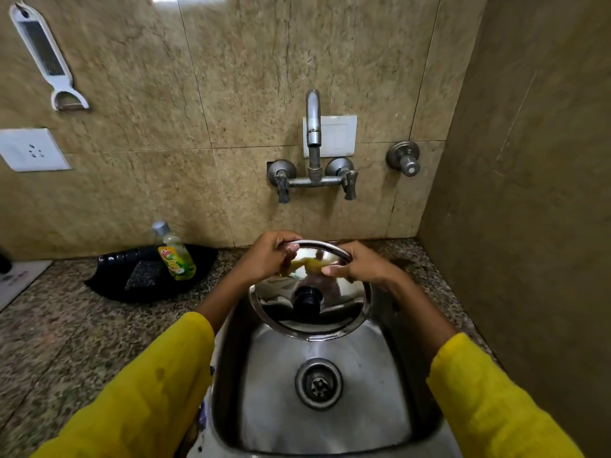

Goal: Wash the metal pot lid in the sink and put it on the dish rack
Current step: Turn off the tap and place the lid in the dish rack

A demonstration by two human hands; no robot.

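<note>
Speckled granite surface (66, 325) with a steel sink (330, 424) set in it, beige tiled wall behind. Landmark is the sink. Nearest, two yellow sleeves (148, 385) reach in over its front edge, one at each side. Drain (318, 383) sits at the middle of the basin, dry-looking. Over the far half of the sink the lid (310, 292) is held tilted, knob (307, 300) side facing the camera, off the basin floor. Left hand (267, 259) grips the lid's top rim, fingers curled over the edge, thumb on the near face. Right hand (357, 264) pinches the same rim just beside it, grip pressed together on the metal. Left of the sink, on the surface, a black tray (109, 276) carries a scrub pad (143, 274) and a soap bottle (175, 256) leaning back. Behind the sink, a wall tap (313, 127), no water visible. Far left of it a socket (31, 150) and a hanging peeler (44, 57).
</note>
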